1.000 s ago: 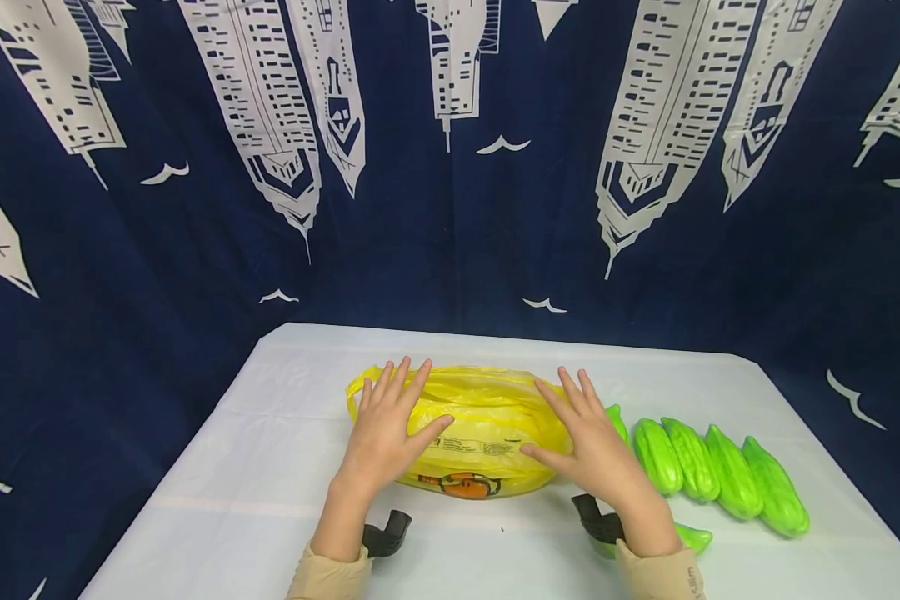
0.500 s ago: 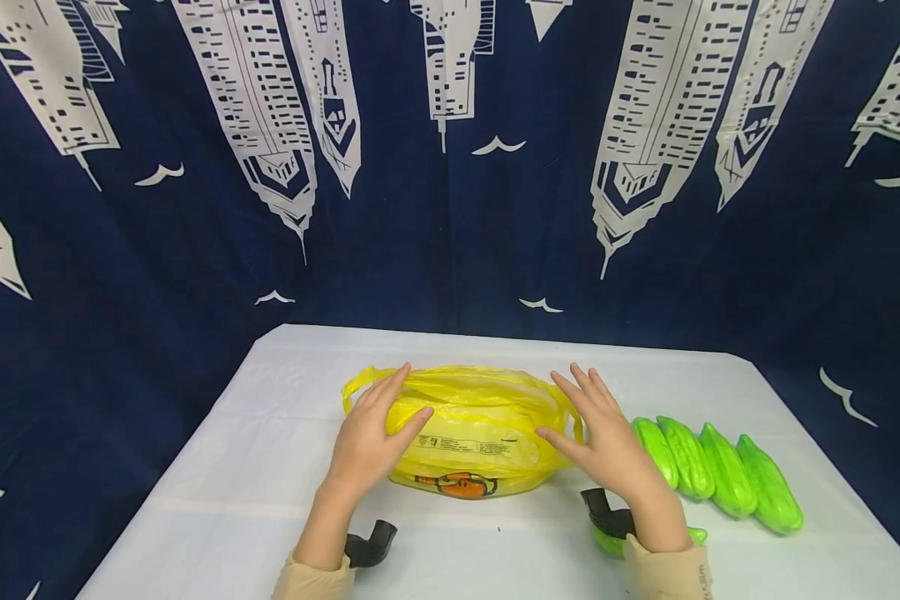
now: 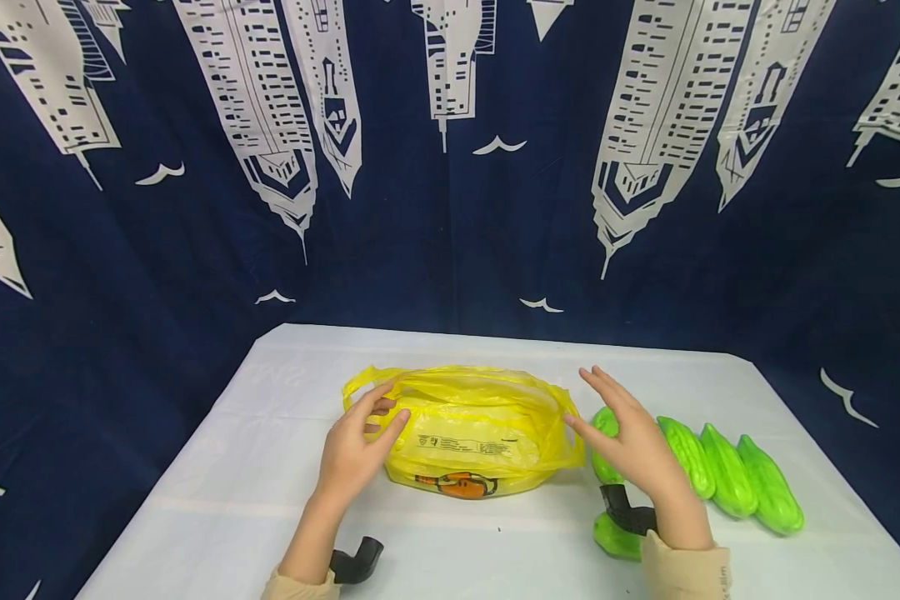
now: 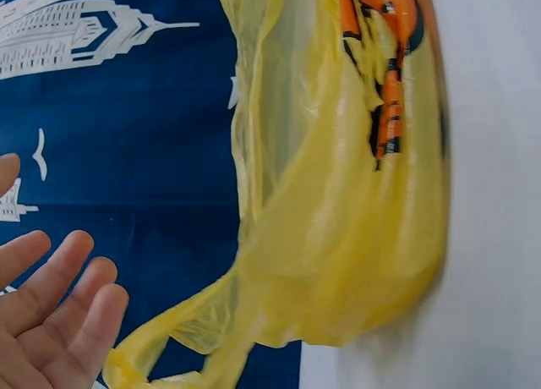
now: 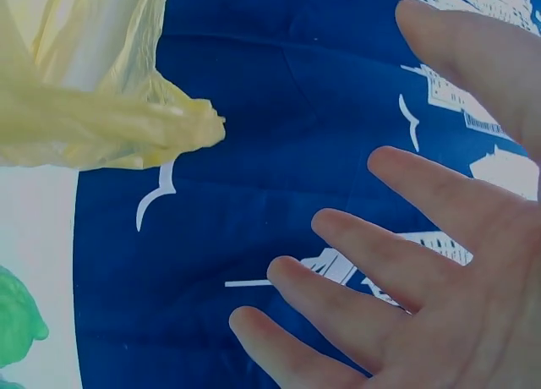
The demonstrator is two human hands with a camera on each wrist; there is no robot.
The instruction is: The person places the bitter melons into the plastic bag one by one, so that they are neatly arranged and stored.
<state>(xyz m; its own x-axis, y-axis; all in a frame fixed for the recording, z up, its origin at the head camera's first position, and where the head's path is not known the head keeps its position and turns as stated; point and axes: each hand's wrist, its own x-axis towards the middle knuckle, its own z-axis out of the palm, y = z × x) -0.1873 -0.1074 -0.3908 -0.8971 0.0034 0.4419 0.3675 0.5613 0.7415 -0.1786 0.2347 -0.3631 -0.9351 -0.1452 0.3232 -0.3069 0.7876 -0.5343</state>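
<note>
A yellow plastic bag point(image 3: 472, 421) with an orange print lies in the middle of the white table, its mouth loosely spread and its handles at the sides. My left hand point(image 3: 351, 457) is at its left side, fingers loosely bent and holding nothing; in the left wrist view the fingers point(image 4: 95, 317) are apart from the bag point(image 4: 338, 228). Just off its right side is my right hand point(image 3: 637, 446), also holding nothing. The right wrist view shows these fingers point(image 5: 347, 317) spread, with a bag handle point(image 5: 182, 127) away from them.
Several green ridged gourds point(image 3: 768, 487) lie in a slanted row to the right, partly behind my right hand. Another green gourd point(image 3: 617, 537) lies nearer, under a black wrist mount point(image 3: 630, 512). A dark blue printed cloth point(image 3: 450, 233) hangs behind the table point(image 3: 217, 500).
Both hands have drawn apart, the left one lower and to the left, the right one to the right. The left fingers have gone from spread to loosely bent. The bag stays put.
</note>
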